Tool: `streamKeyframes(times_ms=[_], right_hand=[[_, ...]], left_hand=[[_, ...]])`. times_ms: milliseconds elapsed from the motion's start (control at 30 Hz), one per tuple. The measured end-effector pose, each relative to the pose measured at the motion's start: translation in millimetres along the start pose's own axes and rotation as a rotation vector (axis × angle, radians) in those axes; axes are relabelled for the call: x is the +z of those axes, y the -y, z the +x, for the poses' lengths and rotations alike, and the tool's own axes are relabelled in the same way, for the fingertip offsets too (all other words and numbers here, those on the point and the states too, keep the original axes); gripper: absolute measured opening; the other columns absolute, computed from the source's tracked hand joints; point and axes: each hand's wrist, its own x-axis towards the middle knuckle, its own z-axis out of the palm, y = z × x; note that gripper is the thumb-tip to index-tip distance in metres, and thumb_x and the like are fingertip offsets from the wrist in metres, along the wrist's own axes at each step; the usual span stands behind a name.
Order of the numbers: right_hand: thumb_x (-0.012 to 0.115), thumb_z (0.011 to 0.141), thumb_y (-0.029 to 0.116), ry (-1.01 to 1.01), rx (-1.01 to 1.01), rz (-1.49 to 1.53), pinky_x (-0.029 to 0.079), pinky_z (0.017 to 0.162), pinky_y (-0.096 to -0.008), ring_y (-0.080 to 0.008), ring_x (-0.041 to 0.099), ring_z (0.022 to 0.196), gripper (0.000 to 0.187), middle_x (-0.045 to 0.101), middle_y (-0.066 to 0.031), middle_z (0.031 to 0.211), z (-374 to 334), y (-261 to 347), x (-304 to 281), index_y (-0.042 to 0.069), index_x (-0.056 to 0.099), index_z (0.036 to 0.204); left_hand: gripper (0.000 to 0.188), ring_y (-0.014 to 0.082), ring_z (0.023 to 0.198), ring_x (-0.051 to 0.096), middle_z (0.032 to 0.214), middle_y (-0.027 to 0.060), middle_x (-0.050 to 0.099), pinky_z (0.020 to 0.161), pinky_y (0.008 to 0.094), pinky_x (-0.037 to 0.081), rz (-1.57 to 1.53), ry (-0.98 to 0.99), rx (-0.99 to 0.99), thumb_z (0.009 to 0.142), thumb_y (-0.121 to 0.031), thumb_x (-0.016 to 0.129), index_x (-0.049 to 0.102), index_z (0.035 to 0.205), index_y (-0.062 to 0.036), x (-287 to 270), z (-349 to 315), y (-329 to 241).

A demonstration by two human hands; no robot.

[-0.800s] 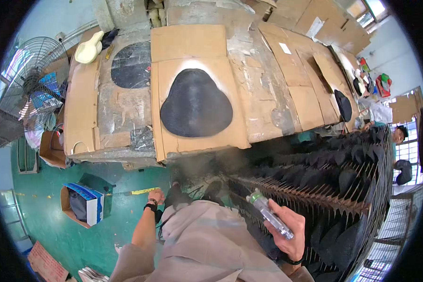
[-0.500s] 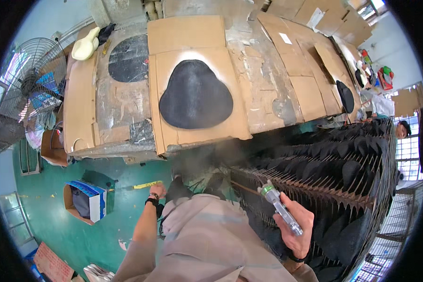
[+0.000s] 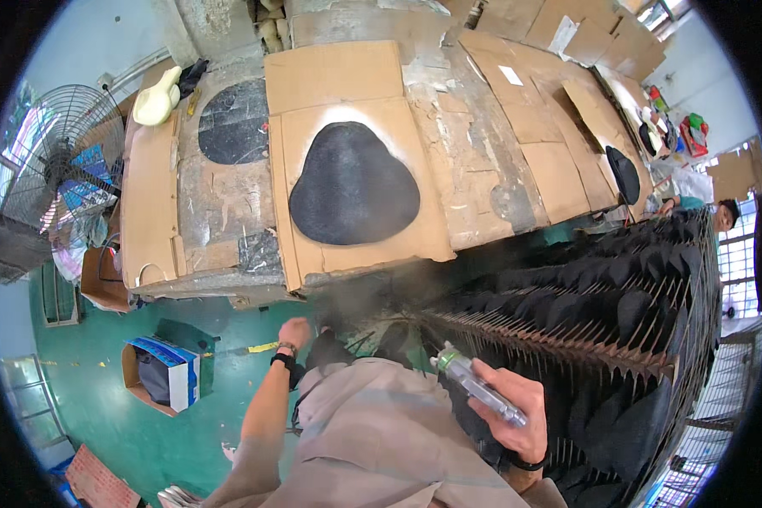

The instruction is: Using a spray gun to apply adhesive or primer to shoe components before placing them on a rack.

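The spray gun (image 3: 481,391), as I judged it by its shape, was in the head view at the lower right, near the person's body and well apart from the worktable (image 3: 229,190). The right hand (image 3: 521,415) was closed around it, and its green front end (image 3: 445,359) pointed up and to the left; how the fingers lay on its hidden side, I could not tell. The left hand (image 3: 294,331) was well apart from the right one, near the front edge of the worktable, with its fingers bent; whether it was fully closed or held something small, I could not tell. On the worktable lay a cardboard sheet (image 3: 334,76), and flat on it a black rounded panel (image 3: 356,186), with a whitish band (image 3: 345,113) beyond its far edge. Beside the right hand stood a rack (image 3: 670,372) with many black pieces (image 3: 631,309). In my judgement, good handling asked for a firm grip but a loose wrist, a front end clear of the rack, and a left hand out of its line. With such a tool, an even distance and a smooth motion probably served better than a pause at one place.
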Motion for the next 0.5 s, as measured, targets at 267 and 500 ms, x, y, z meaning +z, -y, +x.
streamKeyframes(times_ms=[267, 500], right_hand=[[0.076, 0.068, -0.010, -0.299, 0.141, -0.196, 0.053, 0.071, -0.0318, -0.0299, 0.068, 0.074, 0.061, 0.068, -0.0187, 0.088, -20.0, -5.9, 1.1, -0.004, 0.064, 0.127], [0.074, 0.068, -0.012, -0.303, 0.168, -0.181, 0.052, 0.073, -0.0296, -0.0281, 0.068, 0.076, 0.062, 0.069, -0.0197, 0.090, -36.5, -0.7, -7.3, -0.004, 0.063, 0.129]], left_hand=[[0.030, 0.0241, 0.073, 0.069, 0.085, 0.0102, 0.072, 0.067, 0.0385, 0.056, -0.078, -0.259, 0.321, 0.091, -0.021, 0.066, 0.068, 0.116, -0.0050, 17.1, 62.5, -174.5], [0.026, 0.0329, 0.099, 0.068, 0.100, 0.0095, 0.073, 0.084, 0.0463, 0.053, 0.179, -0.603, 0.155, 0.086, -0.028, 0.073, 0.069, 0.108, -0.0143, 1.3, 116.1, -222.5]])
